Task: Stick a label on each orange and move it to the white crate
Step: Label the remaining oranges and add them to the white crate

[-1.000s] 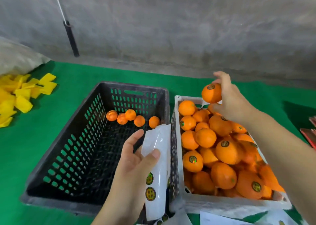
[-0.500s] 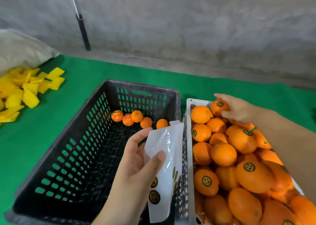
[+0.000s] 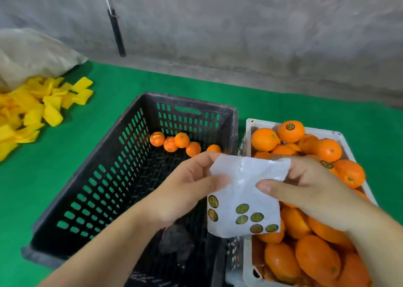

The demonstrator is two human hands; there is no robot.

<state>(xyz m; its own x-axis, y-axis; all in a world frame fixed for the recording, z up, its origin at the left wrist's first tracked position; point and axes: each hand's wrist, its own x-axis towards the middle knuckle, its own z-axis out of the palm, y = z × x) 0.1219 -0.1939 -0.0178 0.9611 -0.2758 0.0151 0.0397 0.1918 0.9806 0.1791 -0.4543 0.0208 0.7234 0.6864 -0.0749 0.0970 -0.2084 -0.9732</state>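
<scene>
Take the label sheet [image 3: 244, 197] as your landmark: it hangs in front of you, over the seam where the two crates meet. Both of your hands hold it. Your left hand [image 3: 187, 190] pinches its left edge, thumb on the face and fingers curled behind the upper corner. Your right hand [image 3: 305, 186] grips the right edge the same way, thumb lying across the white backing just above the stickers.

The remaining labels [image 3: 242, 208] sit low on the sheet, a pair by the left edge and a cluster toward the lower right. To do this step well, I would keep the left hand's pinch firm and slide the right thumb down to the nearest sticker. Bending the backing away at that sticker's rim should lift an edge; then peel slowly, touching only the margin so the glue stays clean. The backing looks glossy and thin, so it will probably crumple if you pull hard.

Right of the sheet and beneath it, the white crate [image 3: 250, 124] is heaped with oranges [image 3: 314, 258]; several show a round sticker, such as the labelled orange [image 3: 290, 131] at its far end.

Left of the sheet stands the black crate [image 3: 87, 188], and beyond the sheet's top edge five unlabelled oranges [image 3: 181, 140] lie in a row against its far wall. Those appear to be all that is left, so reach there once the sticker is on your fingertip.

Far to the left of the sheet, yellow pieces [image 3: 28, 110] are piled on the green mat [image 3: 109, 94].
</scene>
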